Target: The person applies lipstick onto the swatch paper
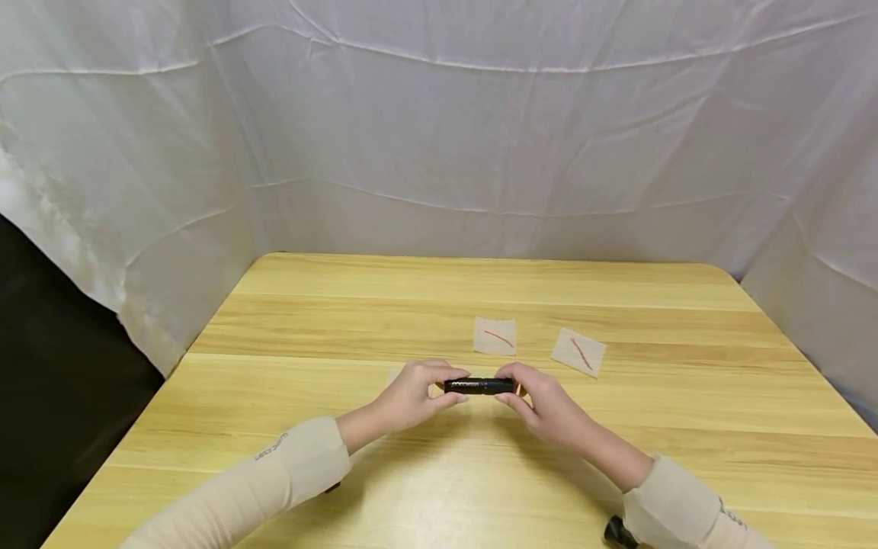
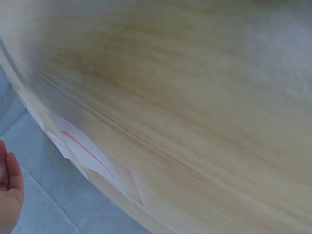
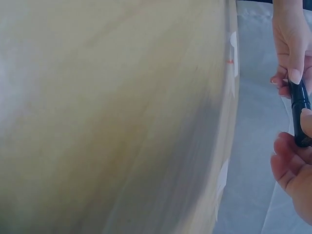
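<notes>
A short black tube with white lettering and a seam around it is held level above the table. My left hand pinches its left end between thumb and fingers, while the right hand pinches the right end. The right wrist view shows both hands on the tube, with the right thumb lying along its side. Only part of the left hand shows at the edge of the left wrist view, and the tube is out of sight there.
On the wooden table lie two pale paper squares beyond the hands, a left one and a right one, each with a red stroke. A pale scrap peeks out behind the left hand. Grey-white cloth hangs around the table.
</notes>
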`<state>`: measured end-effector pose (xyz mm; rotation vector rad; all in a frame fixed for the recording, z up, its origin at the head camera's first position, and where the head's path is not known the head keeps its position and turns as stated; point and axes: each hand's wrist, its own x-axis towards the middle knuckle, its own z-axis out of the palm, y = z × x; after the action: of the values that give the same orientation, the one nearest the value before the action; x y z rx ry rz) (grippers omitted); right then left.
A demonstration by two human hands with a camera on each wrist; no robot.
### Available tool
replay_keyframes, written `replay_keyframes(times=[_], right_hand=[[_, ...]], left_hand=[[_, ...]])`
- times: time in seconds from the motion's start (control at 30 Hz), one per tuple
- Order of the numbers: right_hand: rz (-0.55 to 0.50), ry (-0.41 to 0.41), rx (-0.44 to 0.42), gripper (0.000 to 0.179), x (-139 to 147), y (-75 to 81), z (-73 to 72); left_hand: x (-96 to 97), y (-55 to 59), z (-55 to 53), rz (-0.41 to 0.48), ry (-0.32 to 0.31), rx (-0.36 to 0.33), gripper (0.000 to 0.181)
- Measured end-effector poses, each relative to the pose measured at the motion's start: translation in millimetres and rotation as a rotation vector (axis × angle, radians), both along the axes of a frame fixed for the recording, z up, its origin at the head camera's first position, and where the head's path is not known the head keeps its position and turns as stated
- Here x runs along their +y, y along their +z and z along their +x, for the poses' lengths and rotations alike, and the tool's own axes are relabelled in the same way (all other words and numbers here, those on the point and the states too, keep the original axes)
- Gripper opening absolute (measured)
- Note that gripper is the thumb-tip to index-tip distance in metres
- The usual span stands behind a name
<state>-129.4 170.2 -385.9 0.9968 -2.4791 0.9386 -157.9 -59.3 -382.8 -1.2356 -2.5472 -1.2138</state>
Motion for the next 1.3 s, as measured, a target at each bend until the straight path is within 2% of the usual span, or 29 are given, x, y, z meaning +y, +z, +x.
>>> replay_keyframes(times=[0.33, 0.47, 0.63, 0.93, 1.3], right_hand=[[-0.002, 0.033, -0.010, 0.013, 0.8, 1.8, 2.6], [-0.010, 0.054, -0.030, 0.012, 1.5, 2.0, 4.0], [-0.028, 0.051, -0.050, 0.012, 1.1, 2.5, 6.1], [-0.040, 0.089, -0.007, 0.011, 0.1, 7.1, 8.5], [-0.014, 0.121, 0.065, 0.008, 0.9, 12.5, 13.6]], left_hand=[[-0.6, 0.8, 2.5, -0.012, -0.027, -0.004, 0.028], [-0.3, 1.2, 3.8, -0.022, -0.054, 0.037, 0.027], [0.1, 2.4, 5.3, -0.027, -0.056, 0.072, 0.027], [-0.1, 10.2, 11.7, -0.018, -0.050, 0.063, 0.025], [0.8, 13.0, 19.5, -0.023, -0.072, 0.106, 0.025]])
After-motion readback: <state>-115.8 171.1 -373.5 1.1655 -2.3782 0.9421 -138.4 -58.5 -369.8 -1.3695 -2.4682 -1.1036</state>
